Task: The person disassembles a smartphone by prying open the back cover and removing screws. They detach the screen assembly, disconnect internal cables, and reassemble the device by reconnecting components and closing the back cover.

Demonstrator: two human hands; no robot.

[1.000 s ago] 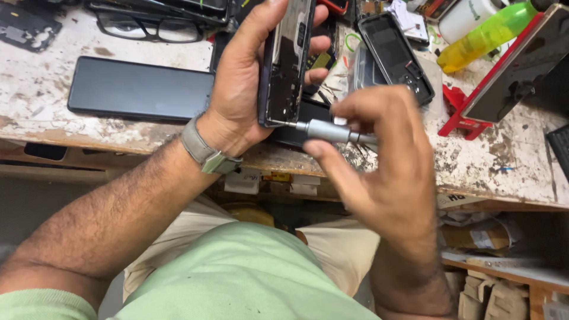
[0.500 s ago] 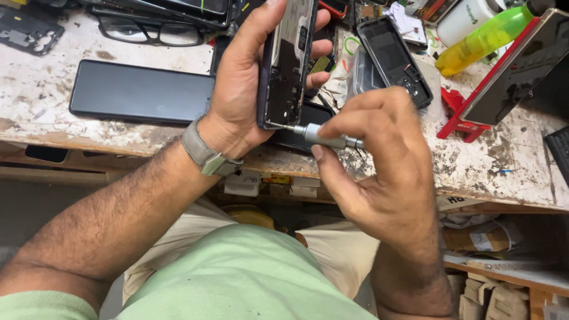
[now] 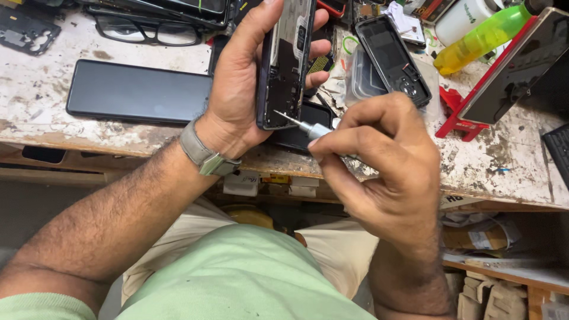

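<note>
The worn white workbench [image 3: 118,139] fills the upper half of the frame, and its front edge crosses the middle. A dark flat panel [image 3: 137,92] is laid on it at upper left, with a pair of black glasses [image 3: 148,32] above it. A red stand [image 3: 459,118] carrying a tilted dark device is placed at upper right, beside a yellow-green bottle [image 3: 483,38]. An empty black phone case [image 3: 392,59] is laid at upper centre.

The opened phone frame [image 3: 283,65] is held above the bench edge at upper centre. It is grasped by the left hand [image 3: 243,89], with the thumb along 1 long side and the fingertips curled over the other. Its long axis runs nearly top to bottom of the frame, tilted slightly right at the top. Its open inner face is turned toward the right of the frame.

The small screwdriver [image 3: 308,126] is pinched in the right hand [image 3: 379,160], clenched around the handle, at centre right. Its shaft points left and slightly upward, and the tip is set against the lower end of the phone frame.

The step in hand is judged to be the driving of 1 screw at the lower corner. For the next move, the tip must be kept seated and square in the screw head while the handle is rolled between the fingertips, and the frame must be held still.
</note>
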